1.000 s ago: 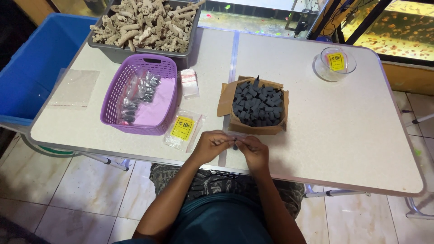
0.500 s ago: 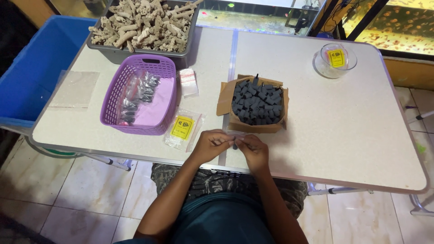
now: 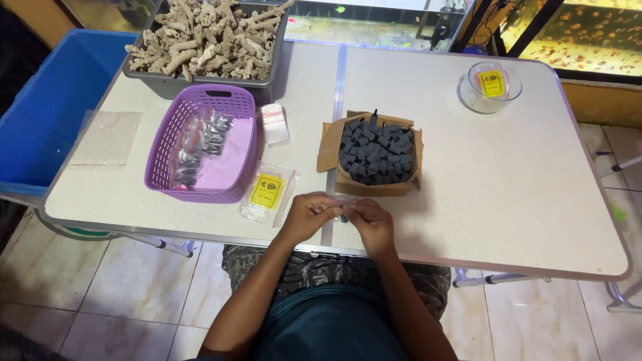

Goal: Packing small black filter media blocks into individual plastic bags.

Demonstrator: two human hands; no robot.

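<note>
A purple basket (image 3: 200,144), a grey tub (image 3: 214,73) of coral bits, a glass bowl (image 3: 490,87), a blue bin (image 3: 47,107).

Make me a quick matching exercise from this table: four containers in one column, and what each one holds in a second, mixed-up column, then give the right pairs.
Column one:
1. purple basket
2. grey tub
3. cardboard box
4. glass bowl

Column two:
A. pale coral-like pieces
B. a yellow label
C. small clear bags with dark contents
D. dark blocks

Pairs: 1-C, 2-A, 3-D, 4-B
</note>
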